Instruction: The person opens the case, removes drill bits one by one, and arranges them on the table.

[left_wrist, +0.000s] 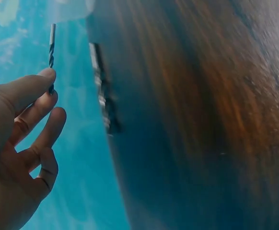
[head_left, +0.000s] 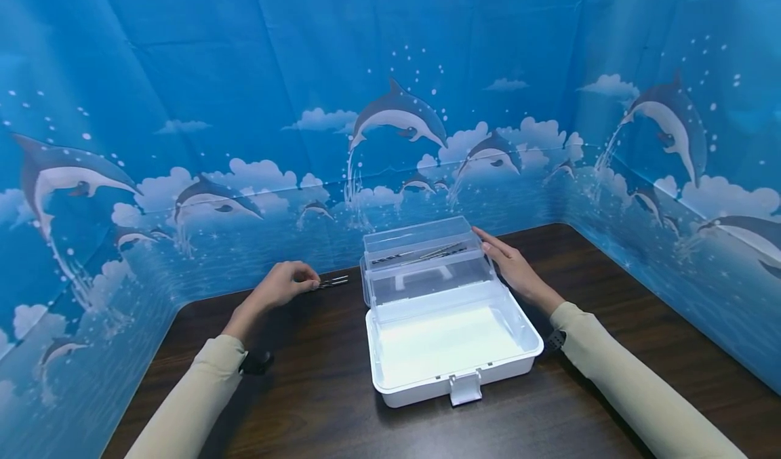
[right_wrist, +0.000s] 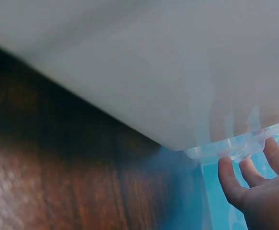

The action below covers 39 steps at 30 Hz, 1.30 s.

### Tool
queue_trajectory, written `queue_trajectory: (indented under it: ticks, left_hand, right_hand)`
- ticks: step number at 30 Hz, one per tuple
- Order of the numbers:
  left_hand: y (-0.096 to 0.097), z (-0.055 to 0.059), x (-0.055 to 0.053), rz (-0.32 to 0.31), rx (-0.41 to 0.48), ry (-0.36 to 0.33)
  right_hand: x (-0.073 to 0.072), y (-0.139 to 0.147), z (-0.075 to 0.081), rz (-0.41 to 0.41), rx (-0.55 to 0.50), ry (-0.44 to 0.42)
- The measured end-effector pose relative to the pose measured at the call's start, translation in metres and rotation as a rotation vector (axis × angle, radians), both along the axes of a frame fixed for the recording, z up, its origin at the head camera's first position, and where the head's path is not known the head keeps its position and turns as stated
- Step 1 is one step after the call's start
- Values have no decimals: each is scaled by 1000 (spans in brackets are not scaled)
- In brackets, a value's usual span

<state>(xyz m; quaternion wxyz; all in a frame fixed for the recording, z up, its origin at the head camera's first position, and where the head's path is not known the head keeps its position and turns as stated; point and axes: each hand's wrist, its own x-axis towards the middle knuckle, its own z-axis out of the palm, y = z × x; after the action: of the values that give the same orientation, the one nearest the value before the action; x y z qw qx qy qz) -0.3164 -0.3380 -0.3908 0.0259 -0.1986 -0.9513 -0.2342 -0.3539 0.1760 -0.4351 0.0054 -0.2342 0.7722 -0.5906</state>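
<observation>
Two hands: left hand [head_left: 282, 286], right hand [head_left: 517, 272]. One drill bit [left_wrist: 52, 39] in left hand, second drill bit [left_wrist: 102, 91] on one tabletop [head_left: 317, 384], at least three tray bits [head_left: 448, 250], overlapping, exact count unclear. One white plastic case [head_left: 421, 392], one front latch [head_left: 466, 388]. Two sleeves [head_left: 195, 398]. Printed dolphins [head_left: 399, 116]: over ten.

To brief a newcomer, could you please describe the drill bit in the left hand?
Find the open white box on the dark table. Left of it is the left hand, pinching the drill bit. Unlike the neighbouring bit lying on the table, this one is held.
</observation>
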Motion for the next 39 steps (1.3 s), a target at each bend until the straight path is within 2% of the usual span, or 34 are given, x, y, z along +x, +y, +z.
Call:
queue_trajectory:
  ticks: [7, 15, 21, 24, 28, 32, 39]
  left_hand:
    - [-9, -18, -14, 45, 15, -30]
    - [-12, -28, -25, 77, 32, -57]
    - [-14, -31, -32, 86, -6, -58]
    - [-11, -32, -34, 74, -19, -65]
    - [-7, -34, -38, 102, -17, -93]
    - [-7, -33, -41, 134, -14, -111]
    - [-8, -33, -41, 139, -10, -119]
  right_hand:
    - [-3, 3, -2, -8, -10, 11]
    - [0, 3, -3, -16, -5, 26]
    - [0, -1, -7, -9, 10, 27]
    - [11, -3, 3, -2, -1, 11]
    - [25, -4, 18, 8, -17, -6]
    - [24, -4, 22, 9, -7, 0]
    - [24, -4, 23, 1, 1, -1]
